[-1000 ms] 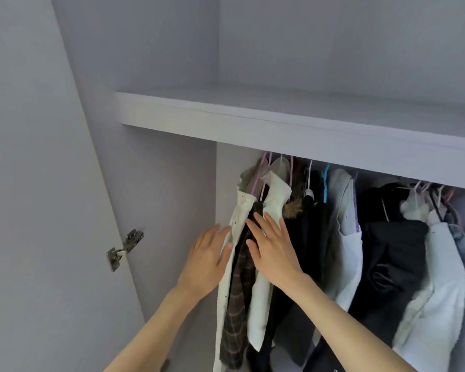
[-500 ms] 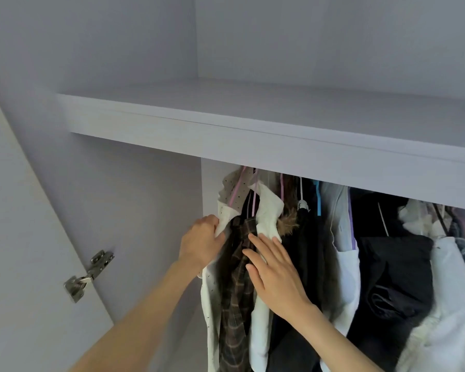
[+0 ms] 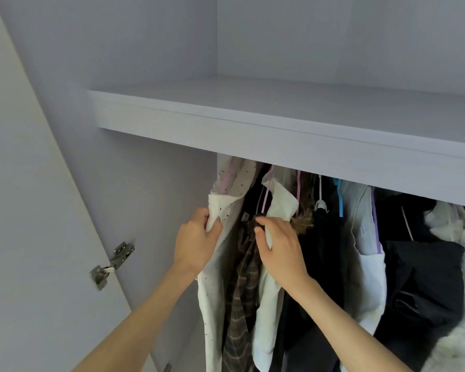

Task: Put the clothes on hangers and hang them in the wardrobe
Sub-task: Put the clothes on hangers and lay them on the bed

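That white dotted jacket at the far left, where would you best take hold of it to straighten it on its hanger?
Probably by its front edges, from the front. The white dotted jacket hangs open toward you, both edges free. The left hand already grips the left lapel; the right hand curls round the right edge, beside the plaid shirt inside.

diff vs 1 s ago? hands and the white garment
The left hand, flat against the white dotted garment a second ago, now grips its left front edge. The right hand slid up and curls its fingers over the right front edge by the plaid shirt. The other hung clothes stayed put.
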Demonstrator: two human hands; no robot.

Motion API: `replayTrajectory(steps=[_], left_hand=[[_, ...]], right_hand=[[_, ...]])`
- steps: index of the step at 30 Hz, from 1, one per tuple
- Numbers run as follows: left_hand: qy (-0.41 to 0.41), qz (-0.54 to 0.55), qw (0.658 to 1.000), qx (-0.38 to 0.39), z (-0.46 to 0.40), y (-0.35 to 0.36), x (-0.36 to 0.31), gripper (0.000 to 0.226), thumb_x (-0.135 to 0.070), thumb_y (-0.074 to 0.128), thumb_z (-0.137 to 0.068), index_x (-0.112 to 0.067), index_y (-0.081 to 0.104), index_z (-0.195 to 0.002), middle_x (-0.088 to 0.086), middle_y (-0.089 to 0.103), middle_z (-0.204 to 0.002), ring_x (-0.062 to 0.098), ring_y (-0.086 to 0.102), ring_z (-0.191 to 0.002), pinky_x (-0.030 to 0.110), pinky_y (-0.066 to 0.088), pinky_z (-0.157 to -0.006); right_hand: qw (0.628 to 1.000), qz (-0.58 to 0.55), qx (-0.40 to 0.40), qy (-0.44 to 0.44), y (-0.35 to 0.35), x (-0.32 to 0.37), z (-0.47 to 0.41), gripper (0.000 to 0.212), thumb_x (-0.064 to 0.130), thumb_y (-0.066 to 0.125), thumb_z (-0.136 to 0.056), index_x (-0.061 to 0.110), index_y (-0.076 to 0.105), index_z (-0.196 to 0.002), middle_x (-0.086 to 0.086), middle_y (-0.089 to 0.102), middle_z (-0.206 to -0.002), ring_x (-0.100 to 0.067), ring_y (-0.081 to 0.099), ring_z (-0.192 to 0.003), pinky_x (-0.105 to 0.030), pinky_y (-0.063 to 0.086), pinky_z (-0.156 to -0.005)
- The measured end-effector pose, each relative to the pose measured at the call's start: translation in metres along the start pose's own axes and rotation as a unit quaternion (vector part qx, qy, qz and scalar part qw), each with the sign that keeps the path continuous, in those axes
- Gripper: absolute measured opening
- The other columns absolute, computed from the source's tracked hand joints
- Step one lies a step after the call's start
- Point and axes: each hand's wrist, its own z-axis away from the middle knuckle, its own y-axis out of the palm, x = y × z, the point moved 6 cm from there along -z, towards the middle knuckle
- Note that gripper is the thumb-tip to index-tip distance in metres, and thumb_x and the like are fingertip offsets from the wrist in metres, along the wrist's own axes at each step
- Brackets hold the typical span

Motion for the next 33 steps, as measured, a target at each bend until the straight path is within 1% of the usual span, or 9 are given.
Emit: replayTrajectory(steps=[2,5,9,12,16,20,25,30,33], left_hand=[[0.0,-0.015,1.0,-0.005,0.027,-0.006,0.01,0.013,-0.02,0.055,-0.091,-0.014,0.048,-0.082,0.0,0.048,-0.052,0.013,0.039,-0.044,0.021,0.03,-0.045],[-0.018,-0.059,0.998,-0.007,0.065,-0.01,0.025,0.015,-0.022,0.055,-0.091,-0.019,0.043,-0.081,-0.008,0.042,-0.05,0.015,0.042,-0.045,0.022,0.026,-0.046],[-0.058,-0.111,0.992,0.007,0.112,-0.016,0.047,0.012,-0.027,0.052,-0.091,-0.021,0.045,-0.085,-0.003,0.053,-0.063,0.023,0.053,-0.058,0.032,0.038,-0.053],[-0.076,-0.119,0.989,0.048,0.14,-0.027,0.066,0.016,-0.038,0.05,-0.09,-0.025,0.044,-0.084,-0.01,0.049,-0.067,0.013,0.049,-0.06,0.027,0.038,-0.056],[-0.03,-0.115,0.99,0.081,0.177,-0.048,0.073,0.035,-0.061,0.037,-0.083,-0.029,0.05,-0.09,-0.021,0.047,-0.081,-0.005,0.047,-0.078,0.008,0.033,-0.065],[-0.051,-0.142,0.988,0.038,0.206,-0.085,0.093,0.048,-0.054,0.028,-0.087,-0.024,0.057,-0.11,-0.016,0.051,-0.105,-0.006,0.047,-0.095,0.003,0.031,-0.078],[-0.077,-0.213,0.974,0.013,0.23,-0.125,0.106,0.064,-0.056,0.022,-0.085,-0.022,0.041,-0.137,-0.004,0.042,-0.14,0.013,0.039,-0.127,0.017,0.027,-0.099],[-0.118,-0.236,0.964,0.031,0.294,-0.165,0.113,0.056,-0.047,0.032,-0.097,-0.029,0.015,-0.147,-0.001,0.019,-0.154,0.018,0.023,-0.139,0.031,0.022,-0.111],[-0.136,-0.236,0.962,0.006,0.33,-0.191,0.113,0.056,-0.038,0.039,-0.096,-0.03,0.017,-0.147,0.001,0.021,-0.153,0.019,0.024,-0.139,0.033,0.022,-0.111]], right_hand=[[0.98,-0.154,0.075,0.101,0.013,0.016,-0.014,0.037,0.031,0.042,-0.097,0.014,0.048,-0.13,0.003,0.055,-0.117,-0.009,0.051,-0.104,-0.019,0.041,-0.086],[0.902,-0.324,0.188,0.215,0.045,0.045,-0.025,0.039,0.034,0.043,-0.097,0.017,0.042,-0.132,0.006,0.053,-0.114,-0.007,0.05,-0.102,-0.014,0.038,-0.077],[0.859,-0.372,0.215,0.279,0.088,0.067,-0.011,0.025,0.024,0.042,-0.098,0.007,0.052,-0.113,-0.003,0.061,-0.087,-0.007,0.059,-0.074,-0.01,0.042,-0.059],[0.833,-0.365,0.266,0.32,0.111,0.071,0.018,0.016,0.02,0.039,-0.1,0.008,0.05,-0.098,-0.001,0.052,-0.069,-0.011,0.056,-0.061,-0.016,0.044,-0.055],[0.844,-0.306,0.343,0.275,0.117,0.078,0.047,0.017,0.019,0.038,-0.1,0.012,0.051,-0.091,-0.002,0.05,-0.07,-0.013,0.053,-0.062,-0.02,0.041,-0.057],[0.845,-0.251,0.428,0.2,0.101,0.078,0.08,0.02,0.016,0.037,-0.1,0.013,0.05,-0.085,0.0,0.044,-0.058,-0.014,0.048,-0.055,-0.024,0.042,-0.061],[0.833,-0.168,0.524,0.063,0.078,0.098,0.13,0.022,0.009,0.036,-0.098,0.011,0.051,-0.082,0.0,0.049,-0.057,-0.013,0.048,-0.056,-0.031,0.046,-0.073],[0.816,-0.159,0.556,-0.008,0.052,0.149,0.175,0.023,0.011,0.037,-0.098,0.011,0.054,-0.083,0.007,0.047,-0.06,-0.005,0.043,-0.053,-0.02,0.041,-0.058],[0.812,-0.132,0.565,-0.066,0.043,0.175,0.202,0.022,0.014,0.037,-0.097,0.014,0.056,-0.085,0.012,0.044,-0.059,-0.005,0.037,-0.054,-0.024,0.035,-0.057]])
